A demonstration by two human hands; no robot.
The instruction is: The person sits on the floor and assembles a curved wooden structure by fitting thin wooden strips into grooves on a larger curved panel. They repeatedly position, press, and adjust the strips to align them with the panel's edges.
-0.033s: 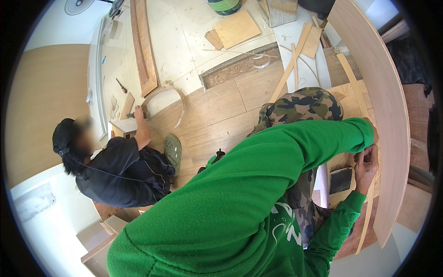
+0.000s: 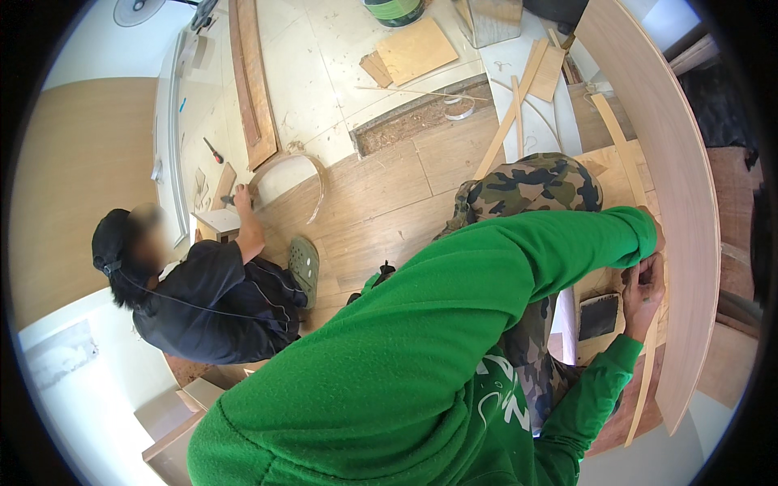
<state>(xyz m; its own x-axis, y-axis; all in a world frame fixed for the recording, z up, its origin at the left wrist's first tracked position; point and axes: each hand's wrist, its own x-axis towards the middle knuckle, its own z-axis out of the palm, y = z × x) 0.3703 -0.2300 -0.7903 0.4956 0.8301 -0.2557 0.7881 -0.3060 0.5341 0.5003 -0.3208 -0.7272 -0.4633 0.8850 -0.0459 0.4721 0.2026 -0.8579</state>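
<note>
A long, narrow, pale wood strip (image 2: 621, 150) runs along the inner side of a large curved wood panel (image 2: 689, 243) on the right. My left hand (image 2: 658, 232) reaches to the strip beside the panel; the green cuff hides most of its fingers. Just below it, my right hand (image 2: 643, 298) has its fingers curled together at the strip, which passes under the hand and shows again beyond the wrist. What lies between those fingertips is partly hidden. Near my knees, a dark rectangular patch (image 2: 598, 316) shows on a light wooden piece.
On the left, another person (image 2: 219, 300) crouches with a hand on a tool by a small box (image 2: 219, 223). A screwdriver (image 2: 213, 151), a long board (image 2: 253, 89), a square plywood sheet (image 2: 417, 51), loose strips (image 2: 519, 105) and a bucket (image 2: 393, 11) are on the floor.
The other person's hand by the small box has shifted very slightly. My hands, the strip and the panel show no visible movement.
</note>
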